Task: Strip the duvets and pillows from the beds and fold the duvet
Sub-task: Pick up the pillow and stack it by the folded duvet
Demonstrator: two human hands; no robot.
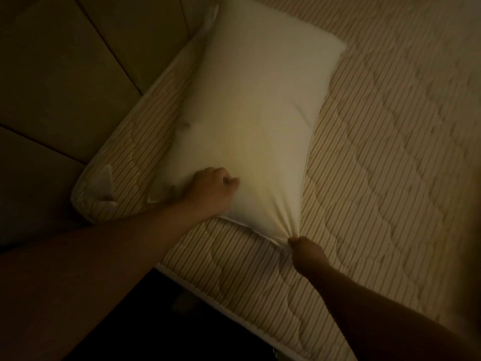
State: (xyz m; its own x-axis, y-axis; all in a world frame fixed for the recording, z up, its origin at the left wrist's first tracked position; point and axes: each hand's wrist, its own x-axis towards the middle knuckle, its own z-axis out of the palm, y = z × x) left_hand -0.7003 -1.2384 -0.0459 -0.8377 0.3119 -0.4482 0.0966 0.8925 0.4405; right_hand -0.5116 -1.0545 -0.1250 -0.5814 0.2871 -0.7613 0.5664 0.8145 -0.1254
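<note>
- You have a plump white cloth pillow here: matt, smooth woven fabric, pulled into fine creases at the corner your right hand pinches.
- Your left hand grips the same soft cloth at the other near corner, where it puckers.
- Under it you see a beige quilted mattress of matt textile, finely ribbed with thin brown stripes and stitched in curved quilting lines.
- A small white fabric tag sits on the mattress's side.
- The padded tan headboard panels look smooth and matt; you cannot tell their material in this dim light.

The pillow lies on the mattress, seemingly beside its left edge.
</note>
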